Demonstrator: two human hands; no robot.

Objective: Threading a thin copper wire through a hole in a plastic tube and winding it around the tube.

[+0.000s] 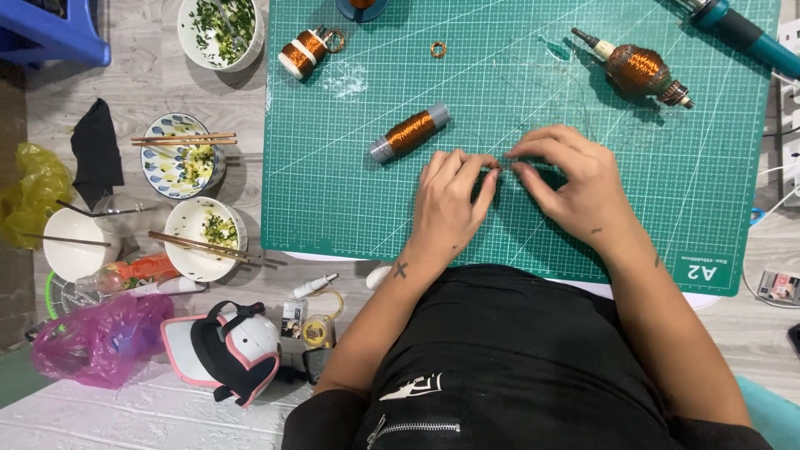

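Observation:
My left hand [448, 202] and my right hand [568, 182] meet fingertip to fingertip over the green cutting mat [350, 192]. Both pinch a very thin wire [503, 165] between them; it is barely visible. A spool of copper wire [410, 132] lies on its side just left of my left hand. A wound copper motor armature [640, 70] lies at the mat's far right. A smaller copper spool [305, 50] stands at the mat's top left corner, and a small brass ring [438, 49] lies near the top edge.
A teal soldering iron [737, 30] lies at the top right. Left of the mat are used bowls [190, 158] with chopsticks, a pink plastic bag [96, 337], a black cloth, a white and pink helmet-like object [237, 350] and small bottles.

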